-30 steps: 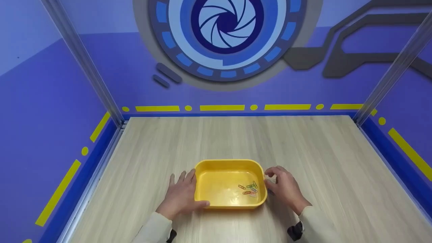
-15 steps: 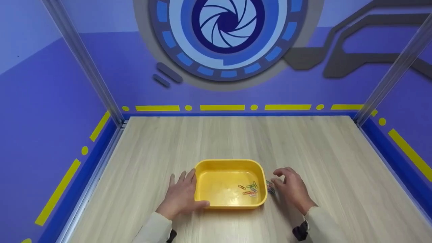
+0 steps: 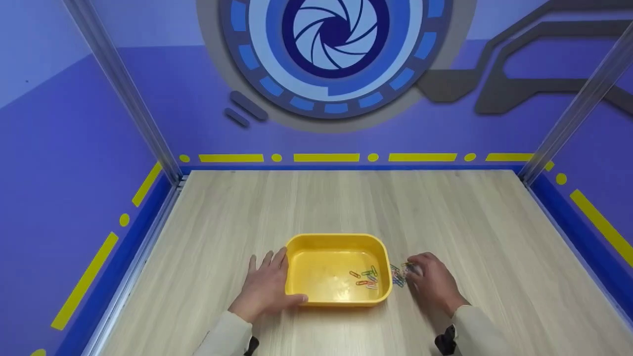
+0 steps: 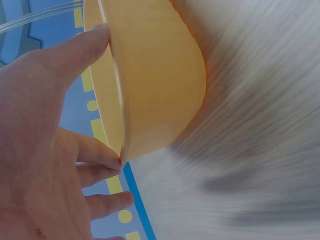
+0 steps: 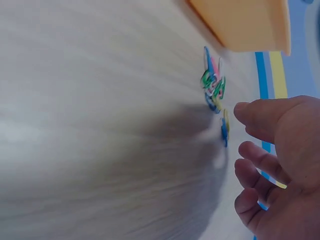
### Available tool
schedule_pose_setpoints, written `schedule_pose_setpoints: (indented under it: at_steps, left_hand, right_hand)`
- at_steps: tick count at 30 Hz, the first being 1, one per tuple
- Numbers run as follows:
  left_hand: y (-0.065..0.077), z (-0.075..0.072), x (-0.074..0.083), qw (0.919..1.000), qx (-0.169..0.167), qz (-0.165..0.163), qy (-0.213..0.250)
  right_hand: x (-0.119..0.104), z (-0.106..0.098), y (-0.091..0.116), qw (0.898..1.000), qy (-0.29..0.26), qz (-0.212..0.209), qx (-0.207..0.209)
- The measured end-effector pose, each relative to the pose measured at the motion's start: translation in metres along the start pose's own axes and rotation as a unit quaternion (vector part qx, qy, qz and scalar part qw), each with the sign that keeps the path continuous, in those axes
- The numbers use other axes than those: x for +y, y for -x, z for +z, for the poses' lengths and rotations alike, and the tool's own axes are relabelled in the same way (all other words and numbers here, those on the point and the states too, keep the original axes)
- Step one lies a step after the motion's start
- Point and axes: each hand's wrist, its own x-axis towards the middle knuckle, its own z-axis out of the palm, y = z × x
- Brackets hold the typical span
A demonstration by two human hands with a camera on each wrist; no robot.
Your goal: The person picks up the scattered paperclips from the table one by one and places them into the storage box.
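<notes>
A yellow plastic bin (image 3: 316,301) stands on the table with several coloured paper clips (image 3: 366,278) in its right part. My left hand (image 3: 267,287) rests against its left end; in the left wrist view the thumb and a fingertip touch the rim (image 4: 119,90), other fingers nearly straight. Right of the bin lies a small pile of paper clips (image 5: 214,82) on the table, with a few loose ones (image 5: 225,127) beside it. My right hand (image 3: 437,282) is over these, fingers loosely bent, thumb apart from the fingers. I see no clip held in it.
The light wood tabletop (image 3: 237,207) is enclosed by blue printed wall panels (image 3: 168,99) at the back and sides. Metal posts (image 3: 123,94) stand at the back corners.
My right hand has moved away from the bin's right wall, to the right, uncovering the clip pile beside it. My left hand and the bin have stayed put.
</notes>
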Motion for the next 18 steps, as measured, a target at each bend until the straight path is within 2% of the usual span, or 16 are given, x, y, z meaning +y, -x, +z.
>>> schedule_pose_setpoints:
  at_steps: [11, 18]
  left_hand:
    - [-0.0009, 0.0004, 0.0014, 1.0, -0.006, -0.002, -0.005]
    - [-0.0012, 0.0, 0.0015, 0.9999, -0.012, -0.009, -0.007]
  right_hand:
    - [0.0077, 0.0049, -0.0025, 1.0, 0.021, -0.004, -0.006]
    - [0.008, 0.0053, -0.0025, 1.0, 0.026, 0.013, -0.006]
